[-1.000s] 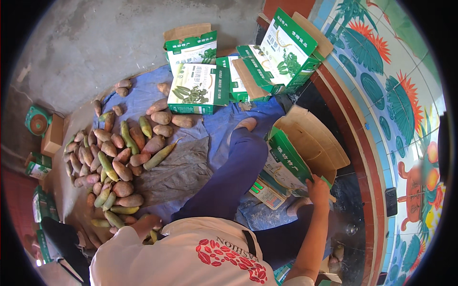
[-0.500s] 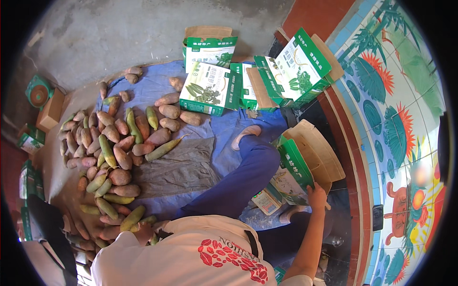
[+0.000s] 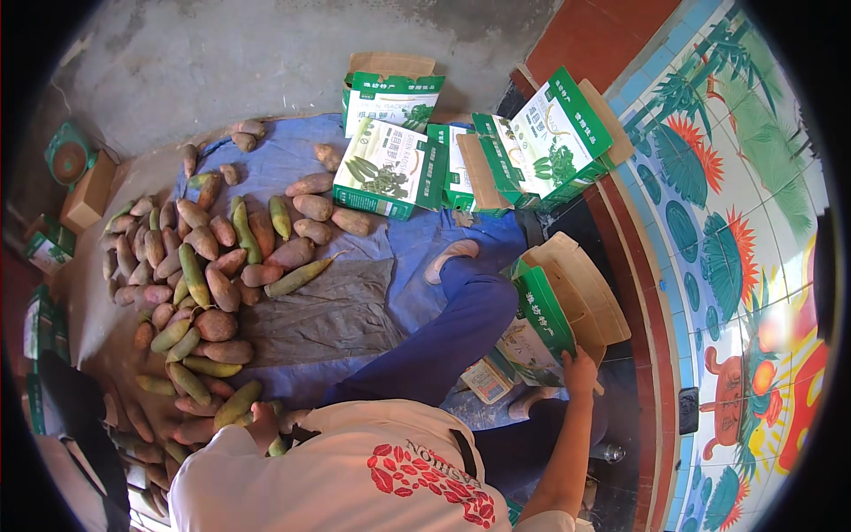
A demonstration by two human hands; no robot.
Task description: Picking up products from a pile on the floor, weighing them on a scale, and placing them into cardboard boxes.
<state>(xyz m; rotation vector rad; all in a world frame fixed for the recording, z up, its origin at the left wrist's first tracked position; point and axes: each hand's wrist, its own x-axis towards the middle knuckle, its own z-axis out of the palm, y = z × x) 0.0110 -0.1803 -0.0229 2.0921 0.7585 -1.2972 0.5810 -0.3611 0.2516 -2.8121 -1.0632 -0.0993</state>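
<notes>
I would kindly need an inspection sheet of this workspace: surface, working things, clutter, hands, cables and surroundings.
Surface: blue sheet, dark grey cloth on it.
Working things: piled green and reddish-brown vegetables; open green-and-white carton.
Clutter: other green-and-white cartons beyond; pale flat device beside the open carton.
Left hand: beside a green vegetable, grip unclear.
Right hand: holding the open carton's edge.
Cables: nothing seen clearly.
Surroundings: grey wall; painted tile wall at right.
</notes>
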